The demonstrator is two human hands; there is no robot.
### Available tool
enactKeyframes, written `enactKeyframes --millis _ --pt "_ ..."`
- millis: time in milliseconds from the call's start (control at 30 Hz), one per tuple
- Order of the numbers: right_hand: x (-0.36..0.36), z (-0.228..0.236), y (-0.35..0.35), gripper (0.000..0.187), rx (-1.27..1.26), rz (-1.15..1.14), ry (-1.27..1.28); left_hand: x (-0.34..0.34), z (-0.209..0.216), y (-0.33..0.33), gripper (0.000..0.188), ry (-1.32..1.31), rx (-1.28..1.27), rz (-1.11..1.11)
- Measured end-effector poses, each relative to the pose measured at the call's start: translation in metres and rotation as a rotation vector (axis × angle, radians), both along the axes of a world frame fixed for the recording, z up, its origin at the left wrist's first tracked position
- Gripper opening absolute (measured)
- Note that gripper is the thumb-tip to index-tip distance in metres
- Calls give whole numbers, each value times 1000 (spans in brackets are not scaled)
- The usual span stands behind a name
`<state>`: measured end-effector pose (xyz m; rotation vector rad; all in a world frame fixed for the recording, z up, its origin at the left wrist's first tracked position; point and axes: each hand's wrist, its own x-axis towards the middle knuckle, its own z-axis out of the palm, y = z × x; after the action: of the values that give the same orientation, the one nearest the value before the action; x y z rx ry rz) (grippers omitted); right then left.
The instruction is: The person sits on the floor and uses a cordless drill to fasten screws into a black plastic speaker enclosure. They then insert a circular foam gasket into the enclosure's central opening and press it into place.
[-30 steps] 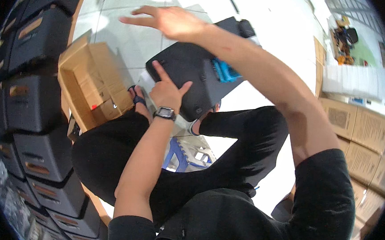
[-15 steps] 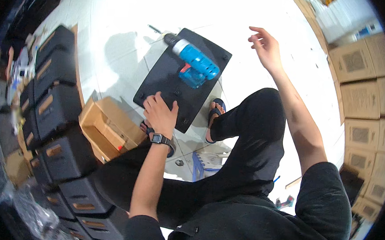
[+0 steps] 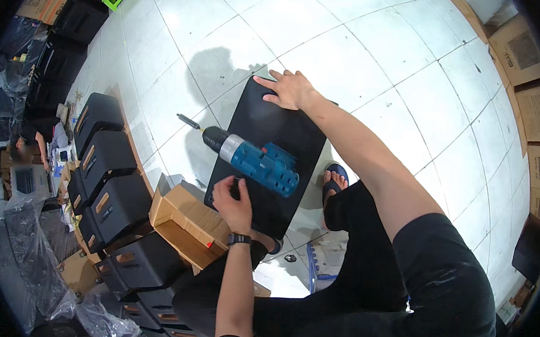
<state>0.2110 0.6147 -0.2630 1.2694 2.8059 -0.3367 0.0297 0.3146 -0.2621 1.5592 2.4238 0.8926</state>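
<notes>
A black rectangular panel or case (image 3: 279, 128) is in front of me at a slant. Over its middle is a blue cordless drill (image 3: 255, 162) with a black chuck and a long bit pointing to the far left; whether it rests on the panel I cannot tell. My right hand (image 3: 290, 90) lies on the panel's far edge, fingers spread, holding nothing. At the panel's near left side, beside the drill, my left hand (image 3: 233, 205) has its thumb and fingers curled together. Something small and dark may be at its fingertips, too small to name. A dark watch (image 3: 238, 239) is on that wrist.
An open cardboard box (image 3: 194, 216) stands left of my left hand. Stacked black cases (image 3: 117, 164) line the left, with plastic wrap (image 3: 33, 246) beyond. Cartons (image 3: 534, 112) stand along the right. My sandalled foot (image 3: 333, 180) is beside the panel. Another person (image 3: 37, 133) is far left.
My right hand has come down from the air onto the panel's far edge. The drill's handle now points the other way. My left hand's fingers have curled. The whole view has shifted.
</notes>
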Motion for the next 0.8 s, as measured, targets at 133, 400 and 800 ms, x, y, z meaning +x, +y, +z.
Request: enactKeyframes --millis 133,400,800 --pt "-10 -23 13 67 -79 52 68 -33 -10 61 26 -384 16 -14" --pt "-4 -15 17 68 -105 78 80 -8 -14 190 32 43 -14 -403" --pt "-8 -19 17 62 -40 78 86 -62 -8 233 73 487 -174 -699"
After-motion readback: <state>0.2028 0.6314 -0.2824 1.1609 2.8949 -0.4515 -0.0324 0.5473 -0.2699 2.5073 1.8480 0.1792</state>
